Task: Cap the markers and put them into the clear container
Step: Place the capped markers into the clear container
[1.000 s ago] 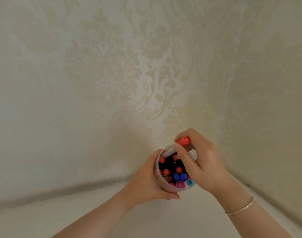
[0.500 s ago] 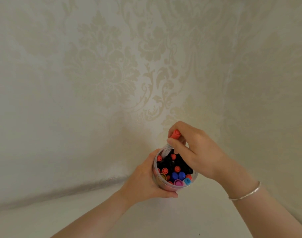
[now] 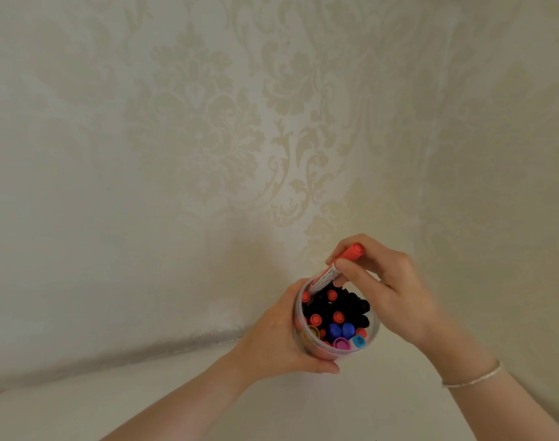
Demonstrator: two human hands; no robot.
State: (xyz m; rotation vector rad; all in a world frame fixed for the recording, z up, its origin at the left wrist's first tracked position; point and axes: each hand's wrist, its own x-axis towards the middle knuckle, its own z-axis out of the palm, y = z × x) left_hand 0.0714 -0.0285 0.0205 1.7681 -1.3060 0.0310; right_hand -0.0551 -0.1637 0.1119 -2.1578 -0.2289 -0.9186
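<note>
- Two hands in view, both yours, both busy at the container (image 3: 372, 337).
- Left hand (image 3: 276, 340) grips the container from its left side; thumb curls round the near wall, fingers (image 3: 299, 286) wrap the far side, mostly hidden behind it.
- Container is clear and round, mouth tilted toward the camera. Can't tell if it rests on the tabletop (image 3: 81, 409) or is lifted off it.
- Right hand (image 3: 389, 288) sits above and right of the container mouth, pinching the red marker (image 3: 335, 270).
- Thumb presses the near side of the marker barrel, the other fingers (image 3: 365, 245) curl over the capped end from behind.
- Red marker is capped, slanted; cap end up and right, white barrel pointing down-left, its lower end at the far-left rim, just inside the mouth.
- Markers (image 3: 338, 316) packed upright in the container, caps up: many black, several red, two blue side by side, one pink, one light blue, one yellowish at the near-left wall.
- Bracelet (image 3: 472, 378) thin and silver on your right wrist.
- Wall (image 3: 176, 138) behind carries pale damask wallpaper, meets a second wall at the right in a corner.
- Tabletop is white, runs to the wall base.
</note>
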